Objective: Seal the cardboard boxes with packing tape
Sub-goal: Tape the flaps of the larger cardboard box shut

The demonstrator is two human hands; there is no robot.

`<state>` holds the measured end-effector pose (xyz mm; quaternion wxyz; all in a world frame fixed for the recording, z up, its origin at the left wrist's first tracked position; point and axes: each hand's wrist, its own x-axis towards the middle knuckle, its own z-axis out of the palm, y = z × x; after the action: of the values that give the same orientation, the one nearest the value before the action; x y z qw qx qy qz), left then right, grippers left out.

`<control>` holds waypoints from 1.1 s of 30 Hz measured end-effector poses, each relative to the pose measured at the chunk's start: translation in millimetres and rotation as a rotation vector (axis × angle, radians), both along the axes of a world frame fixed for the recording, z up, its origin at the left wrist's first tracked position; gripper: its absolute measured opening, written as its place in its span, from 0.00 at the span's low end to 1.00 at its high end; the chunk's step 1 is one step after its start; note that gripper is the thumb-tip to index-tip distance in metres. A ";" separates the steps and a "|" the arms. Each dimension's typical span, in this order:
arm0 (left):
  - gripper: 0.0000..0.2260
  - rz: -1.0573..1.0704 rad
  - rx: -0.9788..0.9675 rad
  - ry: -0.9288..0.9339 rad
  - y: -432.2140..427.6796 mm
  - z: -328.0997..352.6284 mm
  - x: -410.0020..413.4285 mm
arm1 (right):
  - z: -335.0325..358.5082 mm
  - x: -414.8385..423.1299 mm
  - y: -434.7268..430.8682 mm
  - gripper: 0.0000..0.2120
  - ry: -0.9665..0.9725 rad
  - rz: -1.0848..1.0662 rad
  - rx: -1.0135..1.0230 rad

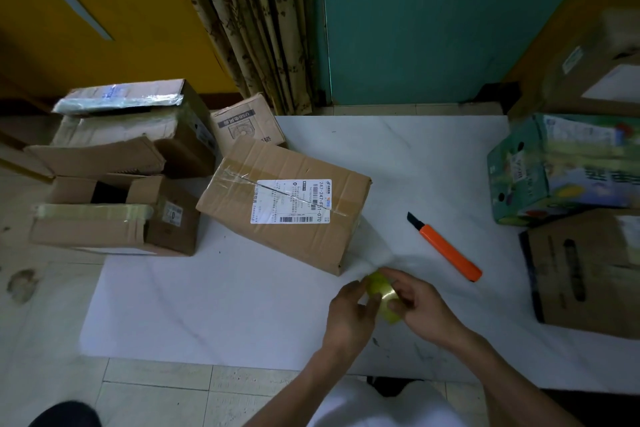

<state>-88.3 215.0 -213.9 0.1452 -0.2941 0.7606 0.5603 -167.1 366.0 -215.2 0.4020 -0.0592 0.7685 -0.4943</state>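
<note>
Both forearms are bare from wrist to the frame's edge, as are the left hand (349, 315) and right hand (419, 305). A plain white cloth garment (381, 406) covers the body below. A dark rounded shoe toe (65, 414), blurred, shows at lower left.

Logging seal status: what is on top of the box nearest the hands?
The box carries a white shipping label and clear tape along its seam. Closed flaps hide its contents.
</note>
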 end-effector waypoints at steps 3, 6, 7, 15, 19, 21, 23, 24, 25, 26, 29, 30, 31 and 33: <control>0.13 -0.094 -0.107 0.110 -1.0 -1.9 -0.3 | -0.9 0.4 4.6 0.29 0.091 -0.003 0.026; 0.11 -0.112 -0.138 0.173 2.7 -6.2 1.3 | -1.3 1.3 5.9 0.27 0.190 0.030 0.049; 0.10 -0.123 -0.175 0.195 3.7 -7.2 0.9 | -2.6 2.0 6.5 0.27 0.211 0.044 0.056; 0.10 -0.156 -0.164 0.237 5.1 -15.9 -3.1 | 10.2 -0.2 10.3 0.32 0.375 0.200 0.100; 0.08 -0.146 -0.164 0.273 4.6 -19.3 -3.8 | 12.3 1.0 9.3 0.33 0.441 0.233 0.124; 0.08 -0.126 -0.169 0.278 5.5 -20.9 -3.3 | 10.5 3.2 8.8 0.32 0.452 0.229 0.131; 0.08 -0.116 -0.193 0.274 6.6 -21.4 -2.8 | 6.4 5.5 8.7 0.30 0.463 0.226 0.161; 0.07 -0.143 -0.203 0.275 7.2 -22.1 -1.8 | 3.5 6.3 9.0 0.29 0.476 0.223 0.190; 0.07 -0.198 -0.201 0.278 8.3 -21.9 -0.4 | 1.2 6.9 9.7 0.28 0.492 0.212 0.228; 0.07 -0.272 -0.187 0.278 9.2 -19.1 0.9 | -0.9 6.4 9.6 0.28 0.502 0.200 0.275; 0.08 -0.452 -0.177 0.370 5.5 3.6 1.6 | -10.6 2.1 8.7 0.28 0.564 0.212 0.361; 0.08 -0.464 -0.225 0.471 0.4 15.9 -0.4 | -13.5 0.6 7.3 0.27 0.575 0.206 0.380; 0.07 -0.451 -0.289 0.598 -7.3 28.3 -2.1 | -15.7 -0.7 5.6 0.24 0.592 0.201 0.412; 0.06 -0.358 -0.463 0.880 -32.4 54.8 -8.1 | -12.3 -4.4 -4.6 0.17 0.667 0.156 0.477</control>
<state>-96.4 182.6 -159.1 -0.1629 0.0791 0.8918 0.4146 -171.5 361.4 -227.5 0.1697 -0.1792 0.9427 -0.2243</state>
